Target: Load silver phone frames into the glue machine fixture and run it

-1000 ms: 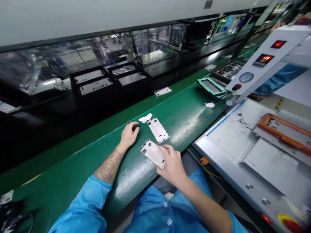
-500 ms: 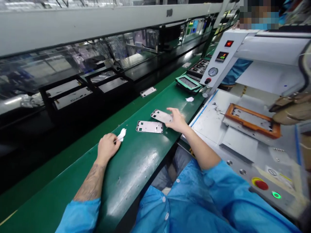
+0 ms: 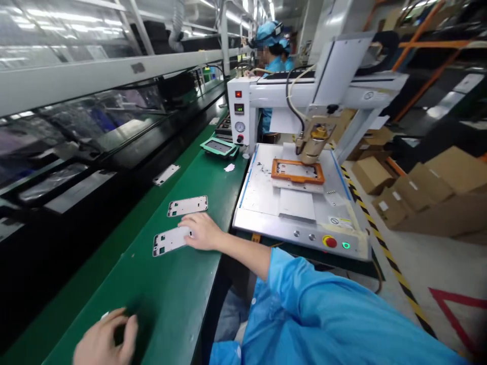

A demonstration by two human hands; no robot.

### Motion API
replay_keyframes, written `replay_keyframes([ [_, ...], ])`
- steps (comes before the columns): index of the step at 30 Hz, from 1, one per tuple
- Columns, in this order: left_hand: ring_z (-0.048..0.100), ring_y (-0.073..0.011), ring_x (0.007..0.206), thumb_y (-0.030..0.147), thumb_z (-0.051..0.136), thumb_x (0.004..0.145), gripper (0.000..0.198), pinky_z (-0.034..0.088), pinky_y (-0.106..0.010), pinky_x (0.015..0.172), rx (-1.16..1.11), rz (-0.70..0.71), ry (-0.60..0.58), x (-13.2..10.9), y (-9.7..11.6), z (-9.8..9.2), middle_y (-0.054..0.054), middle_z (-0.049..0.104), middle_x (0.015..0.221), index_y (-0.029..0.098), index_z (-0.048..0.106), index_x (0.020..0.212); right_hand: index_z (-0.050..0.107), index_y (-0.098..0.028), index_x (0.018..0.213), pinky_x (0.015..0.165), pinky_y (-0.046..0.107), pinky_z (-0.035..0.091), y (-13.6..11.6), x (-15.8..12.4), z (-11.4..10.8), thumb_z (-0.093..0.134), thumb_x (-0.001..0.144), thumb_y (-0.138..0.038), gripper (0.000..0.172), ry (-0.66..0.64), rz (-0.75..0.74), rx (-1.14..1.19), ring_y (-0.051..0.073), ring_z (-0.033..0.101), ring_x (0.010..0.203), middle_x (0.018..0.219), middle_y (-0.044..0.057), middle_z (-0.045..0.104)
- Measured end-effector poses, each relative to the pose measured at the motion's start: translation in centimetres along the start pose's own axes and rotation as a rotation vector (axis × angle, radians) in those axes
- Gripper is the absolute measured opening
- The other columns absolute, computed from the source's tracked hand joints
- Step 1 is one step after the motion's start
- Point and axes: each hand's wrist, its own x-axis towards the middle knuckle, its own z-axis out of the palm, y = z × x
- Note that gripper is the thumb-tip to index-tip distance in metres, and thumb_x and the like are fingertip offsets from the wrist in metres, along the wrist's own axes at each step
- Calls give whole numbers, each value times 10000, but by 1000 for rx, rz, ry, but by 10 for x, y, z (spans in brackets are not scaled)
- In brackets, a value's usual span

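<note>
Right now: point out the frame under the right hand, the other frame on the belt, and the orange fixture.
near frame (image 3: 167, 242), head view, bare middle of plate
far frame (image 3: 187, 206), head view, plate centre
orange fixture (image 3: 279, 176), head view, front rim

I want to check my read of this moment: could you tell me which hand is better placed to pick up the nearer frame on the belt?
Right, probably. The right hand already rests on the nearer frame, while the left hand lies far back along the belt.

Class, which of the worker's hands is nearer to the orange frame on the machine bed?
Right. The right hand rests on the green belt, left of the orange frame; the left hand is lower down the belt.
</note>
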Motion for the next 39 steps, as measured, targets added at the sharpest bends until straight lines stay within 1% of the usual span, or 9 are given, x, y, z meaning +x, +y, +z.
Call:
replay_keyframes([
  [3,682,-217,756,504,526,980,332,511,-340,682,-99,161,-83,41,60,33,-33,709,818,253,636,792,668,-217,1021,904,387,486,-18,-70,5,669,845,-194,178,190,-37,122,217,655,1020,1095,63,719],
  [6,608,-160,597,536,499,996,445,417,-295,558,-92,277,-272,67,101,56,18,609,653,248,571,664,653,-237,935,779,350,474,-26,-146,-5,620,827,-180,126,181,-189,173,173,644,834,927,21,706],
  [9,601,-141,569,545,480,992,436,395,-276,535,-78,229,-387,79,109,65,34,630,662,250,589,690,648,-244,916,620,317,424,-22,-210,-34,580,820,-181,133,127,-221,143,155,592,678,807,-1,668],
  [12,628,-144,594,564,500,957,378,421,-264,534,-109,119,-410,84,100,63,33,701,755,271,659,780,648,-252,931,584,313,451,-15,-246,-77,561,850,-152,156,155,-14,90,171,609,670,784,9,662],
  [18,692,-268,877,537,461,914,383,542,-378,793,-9,-238,-94,107,86,46,-96,731,955,223,680,897,664,-281,985,674,359,575,-10,-209,-121,599,901,-135,181,296,210,111,214,668,768,858,37,678],
  [22,604,-365,1254,530,446,966,617,471,-510,1067,60,-364,-38,119,63,39,-207,649,1377,105,534,1404,645,-260,1182,949,444,602,-9,-141,-87,625,900,-180,294,129,243,251,250,694,1078,1170,97,691],
  [27,542,-404,1366,560,417,989,686,416,-575,1137,48,-292,-127,114,58,39,-187,586,1511,105,451,1501,582,-223,1350,1200,507,445,-16,-92,-51,690,860,-210,502,-28,296,341,279,550,1380,1467,153,550],
  [34,558,-405,1362,623,358,984,753,427,-603,1138,46,-309,-160,121,51,43,-172,637,1454,109,395,1534,642,-248,1258,1102,441,520,-22,-138,-68,692,854,-180,413,15,248,449,235,644,1244,1370,115,616],
  [39,554,-410,1367,641,356,976,767,430,-610,1131,60,-332,-165,122,52,42,-192,613,1480,106,421,1522,707,-239,1073,870,356,595,-24,-158,-93,652,879,-167,214,13,284,461,203,720,955,1053,56,742],
])
